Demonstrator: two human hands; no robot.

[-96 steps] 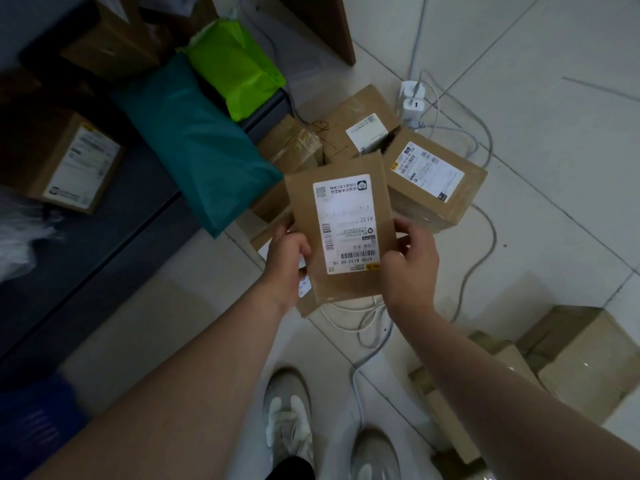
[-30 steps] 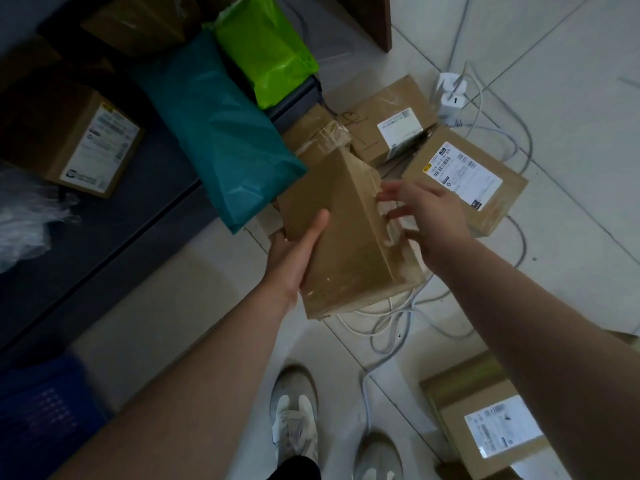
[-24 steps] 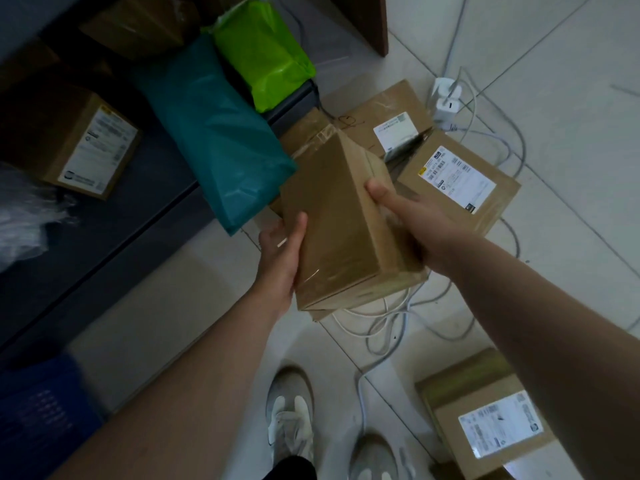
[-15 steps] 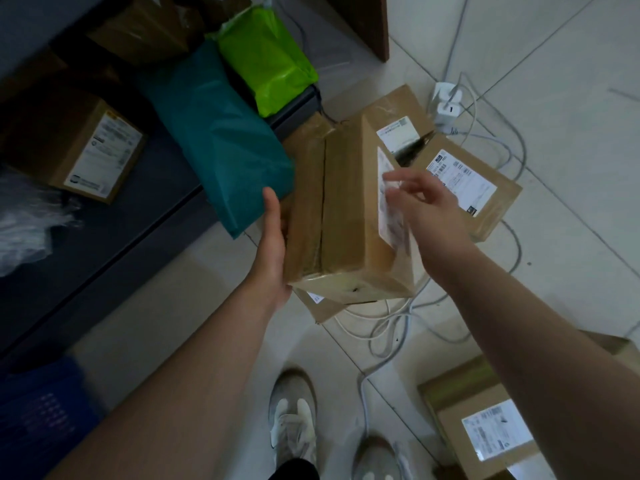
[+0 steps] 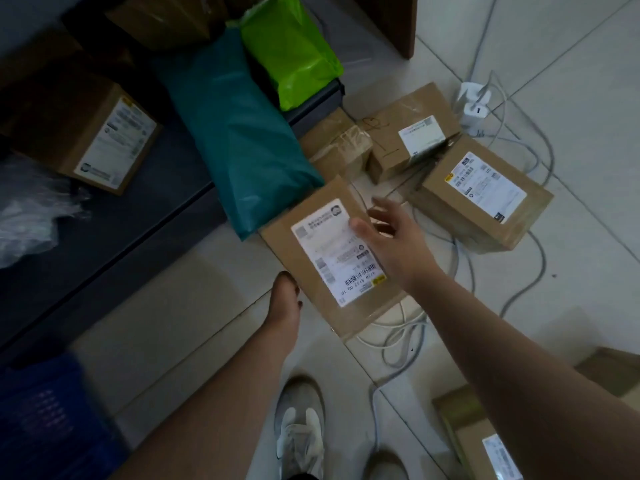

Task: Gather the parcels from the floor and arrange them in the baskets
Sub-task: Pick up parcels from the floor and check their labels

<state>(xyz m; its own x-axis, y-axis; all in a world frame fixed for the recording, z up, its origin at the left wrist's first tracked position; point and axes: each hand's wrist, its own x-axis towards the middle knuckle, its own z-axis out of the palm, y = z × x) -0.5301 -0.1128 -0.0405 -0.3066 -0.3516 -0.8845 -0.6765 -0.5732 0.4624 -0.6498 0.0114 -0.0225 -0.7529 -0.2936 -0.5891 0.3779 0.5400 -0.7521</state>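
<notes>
Labelled cardboard parcel at centre over the floor cables, label up, probably for reading. Left hand props its near-left edge, fingers hidden, grip unclear. Right hand spread, thumb steadying the label.

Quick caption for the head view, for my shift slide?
Label-up cardboard box held over floor cables, left hand beneath its edge, right hand open, thumb on the label.

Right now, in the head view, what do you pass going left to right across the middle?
Clear plastic → left box → teal bag → middle box → big right box. The green bag is left out because it overlaps the teal bag.
</notes>
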